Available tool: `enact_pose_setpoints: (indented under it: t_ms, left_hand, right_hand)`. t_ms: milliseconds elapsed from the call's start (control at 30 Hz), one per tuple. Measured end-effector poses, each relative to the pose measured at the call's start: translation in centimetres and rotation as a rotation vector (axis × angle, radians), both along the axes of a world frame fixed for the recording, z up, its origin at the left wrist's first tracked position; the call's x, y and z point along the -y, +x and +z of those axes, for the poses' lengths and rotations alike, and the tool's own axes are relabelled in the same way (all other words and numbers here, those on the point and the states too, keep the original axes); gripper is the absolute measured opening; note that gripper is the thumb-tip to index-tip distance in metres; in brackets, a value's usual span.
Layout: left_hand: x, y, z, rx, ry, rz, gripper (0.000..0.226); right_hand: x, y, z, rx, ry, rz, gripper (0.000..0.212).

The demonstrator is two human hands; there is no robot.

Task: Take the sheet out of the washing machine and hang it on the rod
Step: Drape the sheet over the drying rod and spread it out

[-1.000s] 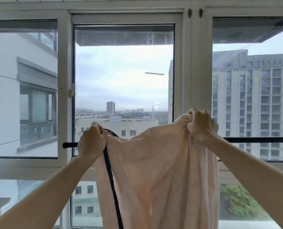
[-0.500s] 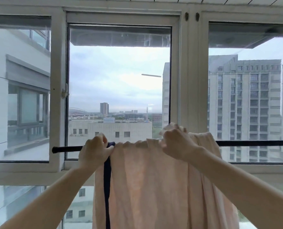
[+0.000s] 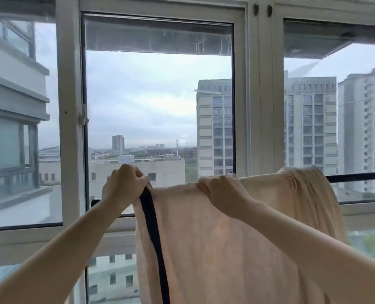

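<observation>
A pale peach sheet with a dark navy edge band hangs over the black rod, which runs across the window at chest height. My left hand grips the sheet's top left corner at the navy band. My right hand pinches the sheet's top edge near the middle. The stretch between my hands is pulled flat. To the right, the sheet bunches in folds over the rod. The rod's left end shows just beyond my left wrist. The washing machine is out of view.
A white-framed window stands directly behind the rod, with a latch on its left frame. Tall buildings and grey sky show through the glass. A white sill runs below the rod.
My right hand moved left along the top edge and lowered the bunched cloth onto the rod. The sheet now lies spread wider and flatter. My left hand stayed at the navy corner.
</observation>
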State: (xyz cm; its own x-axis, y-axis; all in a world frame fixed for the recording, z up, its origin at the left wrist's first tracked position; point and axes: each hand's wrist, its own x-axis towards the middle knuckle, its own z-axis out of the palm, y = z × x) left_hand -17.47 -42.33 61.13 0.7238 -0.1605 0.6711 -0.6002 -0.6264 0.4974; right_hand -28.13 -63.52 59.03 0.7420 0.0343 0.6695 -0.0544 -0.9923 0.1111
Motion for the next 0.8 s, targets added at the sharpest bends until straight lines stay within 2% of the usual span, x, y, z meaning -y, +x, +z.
enact_pose_setpoints:
  t_ms: [167, 267, 367, 433, 500, 600, 700, 800]
  left_hand:
    - [-3.3, 3.7, 0.8, -0.015, 0.004, -0.175, 0.004]
    - [-4.8, 4.9, 0.5, -0.009, 0.028, -0.255, 0.008]
    - [-5.9, 5.6, -0.2, -0.019, 0.014, -0.348, 0.016]
    - [-6.4, 5.7, -0.6, -0.043, 0.042, -0.413, 0.019]
    - [-6.9, 5.4, -0.8, -0.172, 0.039, -0.579, 0.019]
    - [-8.0, 5.1, -1.0, -0.348, -0.044, -0.806, 0.025]
    - [-9.1, 5.3, -1.3, -0.387, -0.043, -0.883, 0.026]
    - [-10.0, 5.7, -1.9, -0.396, -0.029, -0.911, 0.018]
  right_hand:
    - [0.3, 0.0, 0.6, 0.097, 0.152, -0.308, 0.032]
    - [1.0, -0.2, 0.7, 0.092, 0.255, -0.436, 0.035]
    - [0.1, -0.2, 0.9, 0.095, 0.285, -0.541, 0.029]
    - [-1.4, -0.1, 1.1, 0.085, 0.259, -0.509, 0.024]
    - [-3.3, 0.3, 1.2, 0.086, 0.177, -0.385, 0.013]
    - [-7.4, 1.1, 0.8, 0.139, 0.089, -0.197, 0.012]
    - [-11.9, 1.9, -0.3, 0.173, 0.033, -0.072, 0.007]
    - [-15.7, 2.4, -1.2, 0.181, 0.029, 0.015, 0.011]
